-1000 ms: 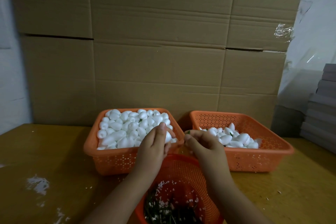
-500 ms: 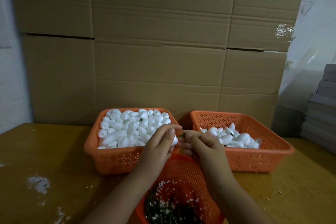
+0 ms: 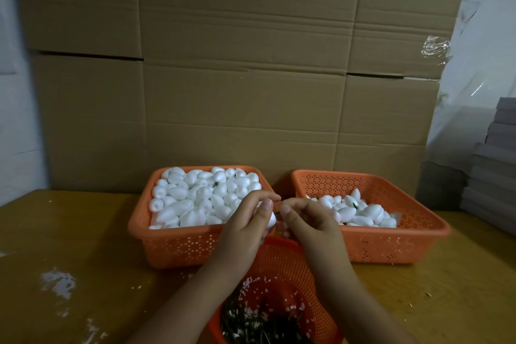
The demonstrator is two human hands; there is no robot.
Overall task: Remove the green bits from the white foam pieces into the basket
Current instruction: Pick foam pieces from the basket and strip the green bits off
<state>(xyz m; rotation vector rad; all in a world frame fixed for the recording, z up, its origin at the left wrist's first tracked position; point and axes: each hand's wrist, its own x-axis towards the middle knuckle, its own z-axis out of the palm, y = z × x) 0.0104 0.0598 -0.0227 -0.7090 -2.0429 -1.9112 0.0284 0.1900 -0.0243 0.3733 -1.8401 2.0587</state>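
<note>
My left hand point(image 3: 248, 223) grips a white foam piece point(image 3: 271, 219) above the round orange basket point(image 3: 282, 257). A small green bit point(image 3: 277, 213) sticks out of the foam toward my right hand point(image 3: 304, 218), whose fingertips pinch at it. Both hands meet just over the round basket's far rim. That basket holds dark green bits point(image 3: 259, 324) and white crumbs. A square orange basket on the left point(image 3: 173, 246) is heaped with white foam pieces point(image 3: 201, 198). The right orange basket point(image 3: 391, 243) holds a smaller pile of foam pieces point(image 3: 360, 211).
Large cardboard boxes point(image 3: 240, 78) stand as a wall right behind the baskets. A stack of grey sheets point(image 3: 494, 176) sits at the far right. White foam crumbs point(image 3: 58, 282) are smeared on the wooden table point(image 3: 69, 232) at the left.
My hands came together: the left hand turned the foam piece toward the right hand, and the right fingertips closed in on the green bit.
</note>
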